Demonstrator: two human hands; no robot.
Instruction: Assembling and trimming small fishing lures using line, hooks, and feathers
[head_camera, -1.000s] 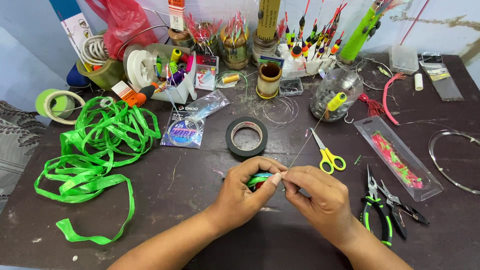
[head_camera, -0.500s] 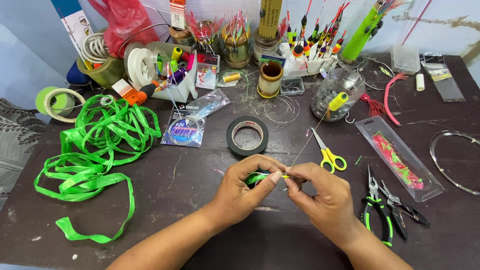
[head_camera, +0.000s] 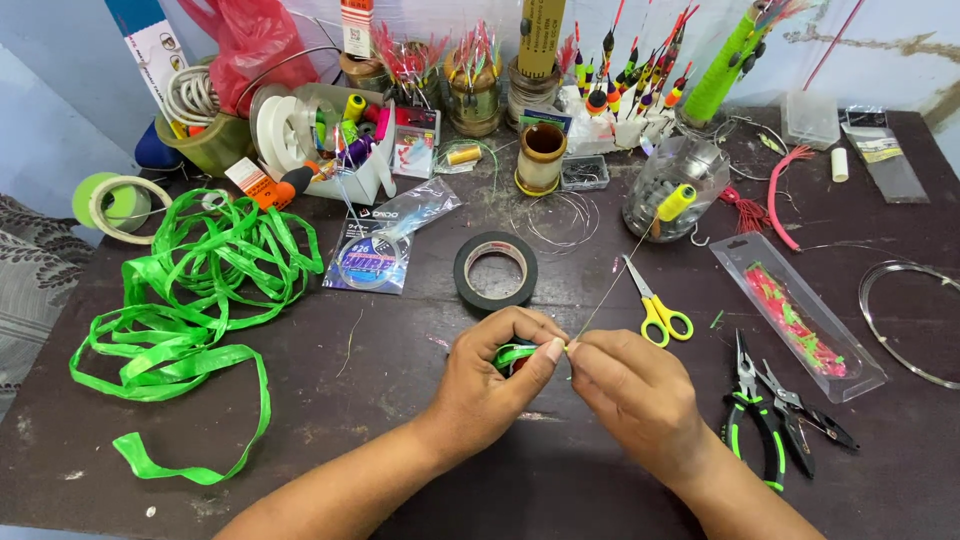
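My left hand (head_camera: 492, 378) and my right hand (head_camera: 632, 390) meet at the middle of a dark table (head_camera: 400, 450). The left fingers pinch a small green piece of ribbon (head_camera: 513, 353), mostly hidden inside the fist. My right fingertips touch the left thumb and pinch a thin line (head_camera: 610, 290) that runs up and right toward a yellow spool (head_camera: 675, 202) in a glass jar (head_camera: 668, 190). A roll of black tape (head_camera: 495, 270) lies just beyond the hands.
Yellow scissors (head_camera: 655, 305) lie right of the tape. Pliers (head_camera: 765, 410) and a clear packet of pink lures (head_camera: 795, 315) sit at the right. Loose green ribbon (head_camera: 190, 300) sprawls at the left. Floats, jars and spools crowd the back edge.
Both hands stay in place at the table's middle. The fingers have shifted slightly on the green piece and the line; nothing was picked up or let go.
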